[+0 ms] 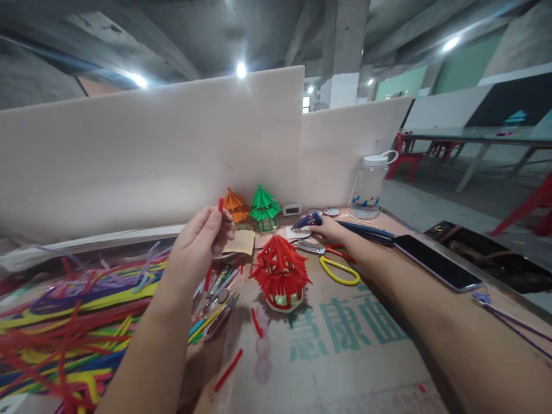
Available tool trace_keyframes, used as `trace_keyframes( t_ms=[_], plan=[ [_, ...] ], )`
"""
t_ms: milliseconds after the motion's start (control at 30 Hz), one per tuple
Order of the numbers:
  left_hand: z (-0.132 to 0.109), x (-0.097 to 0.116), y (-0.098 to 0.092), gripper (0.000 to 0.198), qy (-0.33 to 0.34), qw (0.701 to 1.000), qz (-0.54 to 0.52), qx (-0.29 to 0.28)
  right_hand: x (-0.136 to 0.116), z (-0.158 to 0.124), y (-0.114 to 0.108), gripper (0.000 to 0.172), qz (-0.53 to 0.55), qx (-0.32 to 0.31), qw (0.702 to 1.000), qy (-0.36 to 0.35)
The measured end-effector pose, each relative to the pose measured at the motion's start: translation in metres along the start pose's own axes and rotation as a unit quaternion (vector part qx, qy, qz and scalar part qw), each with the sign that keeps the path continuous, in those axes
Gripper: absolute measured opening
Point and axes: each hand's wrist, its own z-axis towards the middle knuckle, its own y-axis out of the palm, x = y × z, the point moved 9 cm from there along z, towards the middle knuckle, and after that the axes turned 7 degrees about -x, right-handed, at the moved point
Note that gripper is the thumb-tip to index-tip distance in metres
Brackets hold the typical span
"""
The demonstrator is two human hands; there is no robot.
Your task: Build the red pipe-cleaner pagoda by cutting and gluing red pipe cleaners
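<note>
Hands apart; our left hand (209, 233) pinched a red strip (221, 204); our right hand (331, 229) touched the glue gun (307, 221), grip unclear | red model (280, 273) stood inward of the table (319, 376)'s far edge | we judged a light pinch, tip free, best

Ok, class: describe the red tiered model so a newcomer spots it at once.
From the tall pale partition behind the worktable, come forward to between the left hand and right hand, slightly nearer the viewer. There stands a pagoda-like model on a pale base. The orange model and green model stand farther back; of the three, only this one is red.
</note>
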Motion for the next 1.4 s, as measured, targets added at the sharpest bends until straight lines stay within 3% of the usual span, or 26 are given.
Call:
trace_keyframes(
  t_ms=[100,200,300,367,467,567,667,733,800,900,1000,1167,1400],
  plan=[
    [-0.006,-0.002,-0.005,0.038,-0.011,1.0,-0.012,-0.008,0.0,-0.009,-0.014,0.029,-0.002,0.03,1.0,-0.001],
    [-0.01,0.0,-0.011,0.037,0.002,1.0,-0.018,0.002,-0.009,-0.028,-0.048,0.029,-0.002,0.117,0.993,-0.016],
    [-0.012,0.002,-0.006,0.04,-0.003,1.0,-0.011,-0.012,-0.029,-0.06,-0.085,0.037,0.003,0.217,0.975,-0.043],
    [-0.013,0.006,0.003,0.041,-0.001,1.0,0.002,-0.025,-0.053,-0.085,-0.099,0.041,0.013,0.253,0.965,-0.073],
    [-0.014,0.018,0.022,0.041,0.017,0.999,0.02,-0.036,-0.104,-0.127,-0.094,0.029,0.03,0.222,0.965,-0.134],
    [-0.019,0.037,0.041,0.037,0.056,0.997,0.035,-0.04,-0.163,-0.173,-0.065,0.037,0.084,0.104,0.961,-0.244],
    [-0.028,0.048,0.046,0.035,0.089,0.995,0.041,-0.022,-0.193,-0.205,-0.046,0.038,0.073,0.036,0.948,-0.308],
    [-0.032,0.051,0.038,0.033,0.104,0.994,0.034,-0.005,-0.184,-0.202,-0.041,0.043,0.016,0.023,0.955,-0.296],
    [-0.033,0.049,0.025,0.029,0.111,0.994,0.014,0.009,-0.157,-0.185,-0.032,0.047,-0.031,-0.013,0.966,-0.257],
    [-0.028,0.04,0.006,0.024,0.097,0.995,-0.019,0.025,-0.104,-0.16,0.0,0.037,-0.013,-0.117,0.971,-0.209],
    [-0.021,0.032,-0.001,0.021,0.068,0.997,-0.032,0.031,-0.071,-0.157,0.035,0.047,0.013,-0.155,0.968,-0.199],
    [-0.019,0.029,0.002,0.019,0.047,0.998,-0.011,0.028,-0.07,-0.169,0.077,0.046,0.043,-0.142,0.966,-0.214],
    [-0.019,0.028,0.003,0.02,0.063,0.998,0.004,0.01,-0.064,-0.162,0.088,0.035,0.117,-0.081,0.97,-0.198]
  ],
)
